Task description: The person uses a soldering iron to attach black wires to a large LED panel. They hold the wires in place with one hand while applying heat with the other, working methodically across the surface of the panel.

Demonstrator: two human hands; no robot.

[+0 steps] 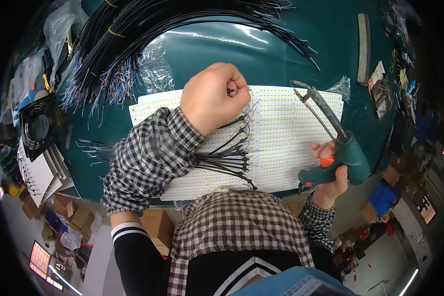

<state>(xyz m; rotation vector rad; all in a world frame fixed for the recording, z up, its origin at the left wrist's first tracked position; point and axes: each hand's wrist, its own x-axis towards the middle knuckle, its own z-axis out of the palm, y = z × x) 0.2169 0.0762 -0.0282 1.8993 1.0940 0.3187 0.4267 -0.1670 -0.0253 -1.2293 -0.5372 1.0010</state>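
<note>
My left hand is closed in a fist over the upper part of a white LED panel, pinching the end of a thin black wire against it. Several short black wires lie fanned across the panel below my checked sleeve. My right hand grips a green soldering gun with an orange trigger. Its metal tip points up and left, a short way right of the left hand.
A big bundle of long black wires curves over the dark green table at the back. A black fan and stacked white panels sit at the left. Small tools and boxes crowd the right edge.
</note>
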